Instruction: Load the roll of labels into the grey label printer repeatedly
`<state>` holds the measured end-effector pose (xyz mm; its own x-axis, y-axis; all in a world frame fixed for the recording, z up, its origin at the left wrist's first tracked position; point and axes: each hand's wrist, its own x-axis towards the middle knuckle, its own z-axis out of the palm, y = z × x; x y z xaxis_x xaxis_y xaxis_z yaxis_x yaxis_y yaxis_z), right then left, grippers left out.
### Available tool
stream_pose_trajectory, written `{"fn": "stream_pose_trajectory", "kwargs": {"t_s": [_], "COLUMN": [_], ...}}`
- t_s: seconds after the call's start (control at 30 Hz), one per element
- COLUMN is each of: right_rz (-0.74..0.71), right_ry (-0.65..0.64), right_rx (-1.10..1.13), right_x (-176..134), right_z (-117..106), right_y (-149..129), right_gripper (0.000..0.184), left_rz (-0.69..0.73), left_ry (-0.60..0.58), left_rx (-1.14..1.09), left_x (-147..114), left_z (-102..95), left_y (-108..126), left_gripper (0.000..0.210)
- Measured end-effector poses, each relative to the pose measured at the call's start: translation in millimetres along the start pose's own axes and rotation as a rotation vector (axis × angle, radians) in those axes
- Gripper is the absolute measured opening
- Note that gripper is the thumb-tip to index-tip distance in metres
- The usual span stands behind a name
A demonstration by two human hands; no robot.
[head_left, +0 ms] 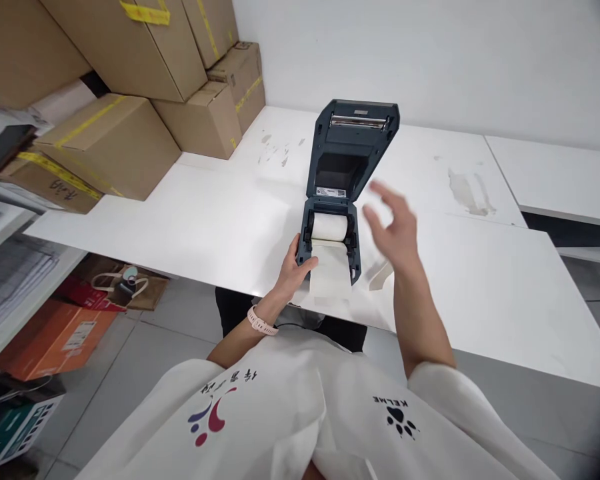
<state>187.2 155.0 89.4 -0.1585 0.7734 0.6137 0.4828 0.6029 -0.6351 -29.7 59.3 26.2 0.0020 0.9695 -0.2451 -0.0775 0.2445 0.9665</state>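
Observation:
A dark blue-grey label printer point(357, 230) stands on the white table, its lid point(316, 157) swung up and back. Inside the base sits a roll of white labels point(330, 227), and a strip of label paper point(331, 270) runs from it over the printer's front. My left hand point(293, 272) grips the left front side of the printer, with its thumb over the edge beside the strip. To the right of the printer, my right hand point(399, 233) is raised, slightly blurred, fingers apart and holding nothing. A loose piece of pale paper point(380, 275) lies below it on the table.
Cardboard boxes point(115, 143) are stacked on the left of the white table point(220, 220). A white wall point(430, 60) rises behind. Shelves and an orange box point(55, 340) are at lower left. The table's front edge is close to my body.

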Motion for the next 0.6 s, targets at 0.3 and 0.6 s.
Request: {"fn": "stream_pose_trajectory", "kwargs": {"t_s": [0.3, 0.6], "right_rz": [0.215, 0.368], "right_ry": [-0.128, 0.055], "right_rx": [0.478, 0.438], "right_x": [142.6, -56.9], "right_z": [7.4, 16.3], "right_y": [53.3, -22.6], "right_gripper": [0.09, 0.031], "left_rz": [-0.056, 0.079], "left_ry": [0.017, 0.088], "left_rx": [-0.05, 0.036], "left_x": [-2.2, -9.2], "left_z": [-21.0, -40.1], "left_y": [-4.0, 13.8], "left_gripper": [0.091, 0.074]}}
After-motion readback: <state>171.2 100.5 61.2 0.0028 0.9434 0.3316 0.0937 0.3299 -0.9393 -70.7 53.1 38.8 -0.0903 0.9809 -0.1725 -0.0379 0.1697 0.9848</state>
